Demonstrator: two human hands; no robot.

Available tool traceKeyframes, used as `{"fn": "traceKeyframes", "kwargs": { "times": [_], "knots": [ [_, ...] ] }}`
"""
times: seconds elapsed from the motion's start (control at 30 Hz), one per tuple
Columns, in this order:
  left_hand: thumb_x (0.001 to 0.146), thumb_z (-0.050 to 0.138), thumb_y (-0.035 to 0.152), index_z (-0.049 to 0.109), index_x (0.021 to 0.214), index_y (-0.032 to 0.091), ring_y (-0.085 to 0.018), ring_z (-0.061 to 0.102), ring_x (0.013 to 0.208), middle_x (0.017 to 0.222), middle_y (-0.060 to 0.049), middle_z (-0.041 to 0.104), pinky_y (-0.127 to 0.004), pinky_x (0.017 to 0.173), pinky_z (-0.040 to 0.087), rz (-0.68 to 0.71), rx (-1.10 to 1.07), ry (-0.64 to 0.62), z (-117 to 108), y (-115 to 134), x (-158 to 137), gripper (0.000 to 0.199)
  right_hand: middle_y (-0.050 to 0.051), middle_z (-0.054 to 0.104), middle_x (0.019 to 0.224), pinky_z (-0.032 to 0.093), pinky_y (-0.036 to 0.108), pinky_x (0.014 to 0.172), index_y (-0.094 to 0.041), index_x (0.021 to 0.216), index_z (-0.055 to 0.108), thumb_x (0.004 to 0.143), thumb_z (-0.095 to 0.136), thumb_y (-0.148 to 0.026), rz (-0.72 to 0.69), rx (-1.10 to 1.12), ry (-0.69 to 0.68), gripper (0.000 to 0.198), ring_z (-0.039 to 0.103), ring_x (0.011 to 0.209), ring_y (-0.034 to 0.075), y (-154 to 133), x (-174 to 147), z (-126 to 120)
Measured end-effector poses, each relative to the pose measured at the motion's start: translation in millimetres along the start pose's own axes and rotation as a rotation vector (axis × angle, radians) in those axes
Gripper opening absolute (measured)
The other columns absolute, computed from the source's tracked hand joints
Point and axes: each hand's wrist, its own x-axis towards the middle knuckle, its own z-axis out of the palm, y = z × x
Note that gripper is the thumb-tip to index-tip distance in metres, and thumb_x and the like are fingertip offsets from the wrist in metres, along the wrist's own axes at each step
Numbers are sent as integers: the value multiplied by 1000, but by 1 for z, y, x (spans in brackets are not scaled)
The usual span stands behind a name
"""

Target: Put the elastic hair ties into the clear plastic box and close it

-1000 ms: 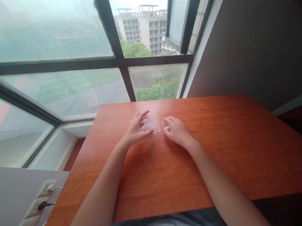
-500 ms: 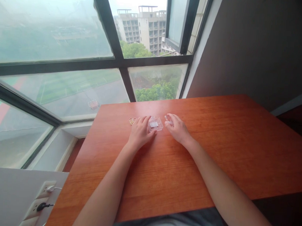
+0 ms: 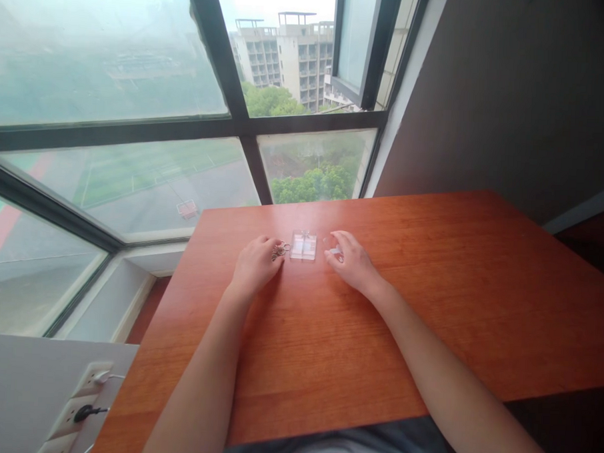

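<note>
My left hand (image 3: 255,263) is closed with thumb and fingers around a small bunch of metal rings or loops (image 3: 279,250), low over the table. Just to the right of it, a square clear plastic box (image 3: 304,246) lies on the table, with pale and silvery lines showing through. On the box's right side, my right hand (image 3: 351,261) curls its fingers around a clear plastic piece (image 3: 333,252), possibly a lid. My fingers hide part of that piece.
The wooden table (image 3: 377,336) runs wide to the right. Its far edge meets the framed window (image 3: 311,123), with one pane swung outward. A grey wall (image 3: 498,95) rises at the right. Plugged sockets (image 3: 78,407) are at lower left.
My left hand has left the clear box and moved left onto the metal rings, which now sit nearer the box. The box has turned squarer and shifted slightly left. My right hand stays nearly in place.
</note>
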Motion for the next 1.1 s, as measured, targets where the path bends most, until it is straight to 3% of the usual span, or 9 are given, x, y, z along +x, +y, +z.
{"fn": "traceKeyframes", "kwargs": {
  "times": [0.1, 0.23, 0.4, 0.63, 0.77, 0.9, 1.0, 1.1],
  "knots": [
    [81, 57, 31, 64, 112, 21, -27, 62, 98, 106, -10, 64, -37, 81, 50, -4, -36, 11, 0, 0, 1, 33, 16, 55, 131, 44, 40, 103, -13, 127, 55, 85, 52, -35, -4, 0, -2, 47, 53, 121, 27, 0, 0, 2],
    [79, 61, 32, 56, 126, 20, -29, 55, 115, 127, -13, 56, -43, 98, 45, 134, -58, 94, 7, 11, 0, 48, 16, 55, 131, 43, 40, 104, -13, 128, 54, 85, 52, -35, -1, -2, -15, 48, 53, 122, 27, -3, -1, 3],
    [84, 59, 34, 66, 96, 23, -27, 54, 115, 129, -9, 55, -43, 99, 44, 187, -73, 90, 13, 26, -2, 18, 16, 56, 132, 43, 40, 105, -14, 128, 54, 85, 51, -34, 19, 60, 8, 48, 53, 122, 26, -6, -1, 4],
    [85, 56, 34, 67, 85, 21, -30, 58, 107, 118, -11, 61, -47, 94, 46, 83, -32, 126, 10, 20, -2, 16, 11, 65, 125, 47, 34, 98, -17, 128, 56, 92, 35, -30, 209, 233, 44, 43, 60, 116, 20, -1, 5, 2],
    [84, 57, 33, 67, 95, 22, -30, 55, 112, 126, -11, 57, -48, 98, 44, 86, -59, 137, 11, 18, -2, 18, 7, 74, 102, 51, 32, 84, -22, 103, 69, 89, 41, -27, 275, 8, 36, 32, 67, 95, 21, 1, 6, -6],
    [85, 57, 32, 65, 105, 23, -28, 53, 117, 130, -11, 54, -45, 102, 42, 117, -126, 190, 9, 17, -1, 23, 5, 73, 80, 48, 28, 69, -24, 79, 71, 82, 55, -32, 302, -219, -38, 18, 66, 77, 21, 4, 4, -11],
    [85, 56, 31, 65, 103, 23, -28, 53, 117, 129, -10, 55, -44, 104, 42, 120, -172, 230, 4, 18, 0, 22, 3, 72, 74, 49, 26, 66, -24, 80, 71, 81, 58, -33, 344, -126, -22, 16, 66, 73, 19, 10, 5, -9],
    [86, 55, 29, 65, 103, 22, -26, 55, 116, 125, -9, 57, -42, 102, 44, 134, -199, 238, 0, 24, -2, 21, 3, 73, 81, 53, 29, 70, -23, 92, 71, 80, 58, -30, 396, 79, 63, 19, 68, 76, 19, 15, 7, -3]
  ]
}}
